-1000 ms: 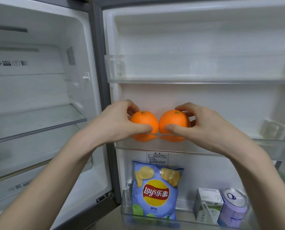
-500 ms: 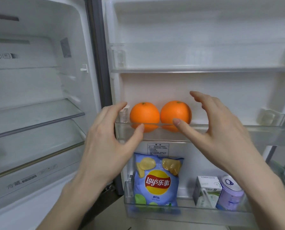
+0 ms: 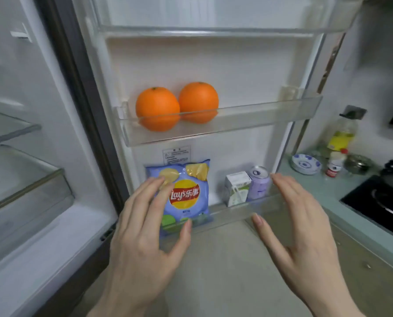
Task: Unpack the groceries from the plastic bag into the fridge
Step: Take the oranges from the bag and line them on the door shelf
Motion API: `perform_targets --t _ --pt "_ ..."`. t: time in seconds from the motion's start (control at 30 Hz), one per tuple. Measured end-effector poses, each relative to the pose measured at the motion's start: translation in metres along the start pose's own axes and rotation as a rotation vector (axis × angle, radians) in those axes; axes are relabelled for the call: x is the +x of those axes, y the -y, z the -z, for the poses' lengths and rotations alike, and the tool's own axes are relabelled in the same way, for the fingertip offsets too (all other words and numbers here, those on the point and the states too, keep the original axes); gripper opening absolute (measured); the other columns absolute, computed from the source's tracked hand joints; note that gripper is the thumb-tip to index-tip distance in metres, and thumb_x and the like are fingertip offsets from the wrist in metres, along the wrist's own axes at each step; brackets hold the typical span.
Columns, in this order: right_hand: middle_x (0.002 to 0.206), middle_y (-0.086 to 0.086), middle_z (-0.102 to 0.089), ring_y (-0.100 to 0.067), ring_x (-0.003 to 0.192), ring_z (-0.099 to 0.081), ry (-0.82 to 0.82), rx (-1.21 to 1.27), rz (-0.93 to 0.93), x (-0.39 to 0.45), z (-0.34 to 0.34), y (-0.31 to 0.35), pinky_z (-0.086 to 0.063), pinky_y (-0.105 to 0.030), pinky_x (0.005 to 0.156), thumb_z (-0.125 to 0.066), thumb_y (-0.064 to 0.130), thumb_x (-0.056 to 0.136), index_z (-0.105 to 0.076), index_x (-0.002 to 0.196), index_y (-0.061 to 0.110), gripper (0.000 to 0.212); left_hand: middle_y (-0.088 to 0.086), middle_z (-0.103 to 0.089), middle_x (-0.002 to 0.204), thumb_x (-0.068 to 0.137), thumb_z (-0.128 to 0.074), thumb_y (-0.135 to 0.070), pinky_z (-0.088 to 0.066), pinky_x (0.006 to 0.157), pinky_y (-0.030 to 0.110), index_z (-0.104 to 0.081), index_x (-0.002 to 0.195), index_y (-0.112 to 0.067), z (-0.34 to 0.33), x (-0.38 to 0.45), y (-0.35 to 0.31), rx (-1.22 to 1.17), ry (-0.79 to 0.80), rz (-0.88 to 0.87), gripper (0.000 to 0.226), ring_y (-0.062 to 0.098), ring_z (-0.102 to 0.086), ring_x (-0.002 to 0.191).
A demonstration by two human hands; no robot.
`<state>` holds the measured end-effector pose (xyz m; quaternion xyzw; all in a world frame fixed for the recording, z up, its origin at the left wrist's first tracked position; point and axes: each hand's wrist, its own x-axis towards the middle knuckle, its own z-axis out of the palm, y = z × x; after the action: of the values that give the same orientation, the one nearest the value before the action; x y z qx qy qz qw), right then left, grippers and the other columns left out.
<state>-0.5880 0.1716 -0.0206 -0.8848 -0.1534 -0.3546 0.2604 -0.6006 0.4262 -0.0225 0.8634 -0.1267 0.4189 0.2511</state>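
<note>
Both our hands, left hand and right hand, are empty with fingers spread wide, hovering in front of the clear plastic bottom door bin. The two round oranges sit touching in the clear middle door shelf. Below, the blue Lay's chip bag stands left of a small white-green carton and purple can.

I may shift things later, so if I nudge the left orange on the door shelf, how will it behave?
The left orange is round, so it would probably roll. The shelf's clear front rail should stop it falling forward. It touches the right orange, so a sideways push likely moves both.
</note>
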Motion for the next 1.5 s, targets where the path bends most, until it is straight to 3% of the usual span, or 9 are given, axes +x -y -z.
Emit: perform_targets --t 0.1,0.3,0.5,1.1,1.33,1.5 --pt "0.159 0.001 -0.047 -0.022 0.149 -0.043 0.036 -0.199 -0.081 -0.043 0.023 0.002 -0.036 -0.054 0.120 -0.055 0.051 0.097 -0.047 0.154 0.016 0.067 0.005 -0.059 0.145 0.090 -0.071 -0.029 -0.045 0.113 0.048 -0.062 0.139 -0.010 -0.013 -0.022 -0.017 -0.069 0.103 -0.039 0.054 0.025 -0.053 0.139" --pt "0.159 0.001 -0.048 -0.021 0.151 -0.042 0.024 -0.485 -0.238 -0.119 0.082 0.001 -0.032 -0.049 0.123 -0.050 0.055 0.099 -0.048 0.154 0.018 0.066 0.004 -0.059 0.146 0.092 -0.066 -0.038 -0.040 0.119 0.041 -0.062 0.139 -0.009 -0.046 -0.050 -0.079 -0.208 0.253 -0.167 0.056 0.024 -0.051 0.141" --pt "0.159 0.001 -0.048 -0.022 0.153 -0.039 -0.024 -0.674 -0.449 -0.192 0.156 -0.007 -0.025 -0.045 0.127 -0.050 0.057 0.100 -0.047 0.155 0.018 0.068 0.005 -0.058 0.146 0.091 -0.068 -0.038 -0.039 0.118 0.049 -0.060 0.141 -0.010 -0.075 -0.077 -0.167 -0.374 0.377 -0.332 0.057 0.027 -0.049 0.143" --pt "0.154 -0.001 -0.053 -0.025 0.149 -0.044 -0.189 -0.972 -0.895 -0.428 0.406 -0.029 -0.032 -0.048 0.123 -0.050 0.055 0.101 -0.051 0.151 0.015 0.064 0.007 -0.057 0.148 0.095 -0.062 -0.044 -0.032 0.124 0.046 -0.062 0.137 -0.008 -0.087 -0.222 -0.495 -0.731 0.595 -0.688 0.055 0.024 -0.045 0.148" --pt "0.154 0.000 -0.053 -0.024 0.149 -0.043 -0.231 -1.016 -1.000 -0.514 0.480 -0.029 -0.034 -0.048 0.123 -0.046 0.057 0.103 -0.051 0.151 0.015 0.064 0.007 -0.057 0.148 0.095 -0.062 -0.045 -0.034 0.123 0.048 -0.062 0.138 -0.008 -0.075 -0.293 -0.599 -0.811 0.642 -0.792 0.056 0.025 -0.043 0.149" --pt "0.153 -0.002 -0.054 -0.024 0.148 -0.045 -0.299 -1.038 -1.071 -0.558 0.513 -0.035 -0.035 -0.049 0.122 -0.056 0.050 0.100 -0.052 0.150 0.013 0.062 0.008 -0.059 0.145 0.095 -0.065 -0.041 -0.034 0.123 0.046 -0.062 0.137 -0.007 -0.076 -0.329 -0.653 -0.842 0.665 -0.866 0.054 0.026 -0.047 0.145"
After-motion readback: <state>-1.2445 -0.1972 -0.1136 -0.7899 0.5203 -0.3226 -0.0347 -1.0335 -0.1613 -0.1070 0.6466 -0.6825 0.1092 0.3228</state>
